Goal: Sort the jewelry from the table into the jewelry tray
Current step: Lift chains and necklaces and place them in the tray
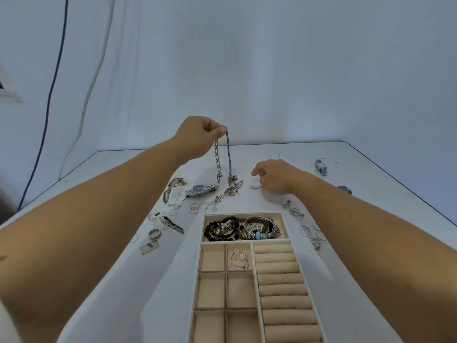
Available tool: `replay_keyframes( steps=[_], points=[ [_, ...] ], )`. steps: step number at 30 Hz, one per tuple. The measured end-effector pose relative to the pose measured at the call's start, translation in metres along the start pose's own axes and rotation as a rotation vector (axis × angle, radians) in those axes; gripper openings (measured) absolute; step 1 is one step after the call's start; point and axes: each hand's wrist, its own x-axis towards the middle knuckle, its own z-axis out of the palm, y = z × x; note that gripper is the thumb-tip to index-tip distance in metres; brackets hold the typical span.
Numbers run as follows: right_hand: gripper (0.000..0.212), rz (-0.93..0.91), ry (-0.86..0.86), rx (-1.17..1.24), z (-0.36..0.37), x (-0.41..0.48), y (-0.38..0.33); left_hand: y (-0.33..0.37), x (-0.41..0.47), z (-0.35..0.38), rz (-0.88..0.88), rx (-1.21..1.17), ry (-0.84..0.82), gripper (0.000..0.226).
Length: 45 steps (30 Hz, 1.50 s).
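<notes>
My left hand (pixel 197 136) is raised above the table and pinches a silver chain necklace (pixel 223 159) that hangs down to a tangle of chains (pixel 232 188) on the table. My right hand (pixel 274 175) rests low on the table, fingers curled over a small silver piece (pixel 256 187). The beige jewelry tray (pixel 249 242) lies in front of me. Its far compartment holds beaded bracelets (pixel 243 229), and one small square holds a pearl piece (pixel 238 259). The ring rolls on the right are bare.
A dark-faced watch (pixel 199 189) lies left of the tangle, and a silver watch (pixel 321 167) lies far right. Loose rings and earrings (pixel 197 207) are scattered left and right of the tray. The white table ends at a draped white backdrop.
</notes>
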Motion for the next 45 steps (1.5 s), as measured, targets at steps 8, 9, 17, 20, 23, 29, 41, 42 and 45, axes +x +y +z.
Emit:
replay_keyframes(
  steps=[8,9,17,20,23,29,41,42,45],
  points=[
    [0.039,-0.016,0.033,-0.021,-0.016,-0.016,-0.008,0.026,-0.011,-0.018,0.046,-0.131,0.138,0.014],
    [0.039,-0.016,0.034,-0.027,-0.017,-0.018,-0.009,0.027,-0.011,-0.021,0.052,-0.153,0.160,0.014],
    [0.028,-0.038,0.015,-0.105,-0.007,-0.024,-0.013,0.043,-0.019,-0.039,0.174,-0.378,0.382,0.013],
    [0.028,-0.043,0.010,-0.120,0.002,-0.019,-0.015,0.050,-0.024,-0.046,0.201,-0.447,0.415,0.012],
    [0.028,-0.041,0.001,-0.117,0.010,-0.013,-0.017,0.053,-0.026,-0.051,0.180,-0.425,0.362,0.012],
    [0.031,-0.043,0.016,-0.101,0.024,-0.002,-0.019,0.032,-0.031,-0.047,0.088,-0.376,0.233,0.016],
    [0.022,-0.133,0.078,-0.213,0.031,0.018,-0.025,-0.022,-0.029,-0.016,-0.048,-0.304,0.120,0.015],
    [0.018,-0.141,0.090,-0.208,0.031,0.020,-0.025,-0.024,-0.027,-0.014,-0.048,-0.302,0.120,0.015],
    [0.014,-0.148,0.085,-0.245,0.030,0.023,-0.024,-0.028,-0.025,-0.012,-0.051,-0.307,0.121,0.014]
  ],
)
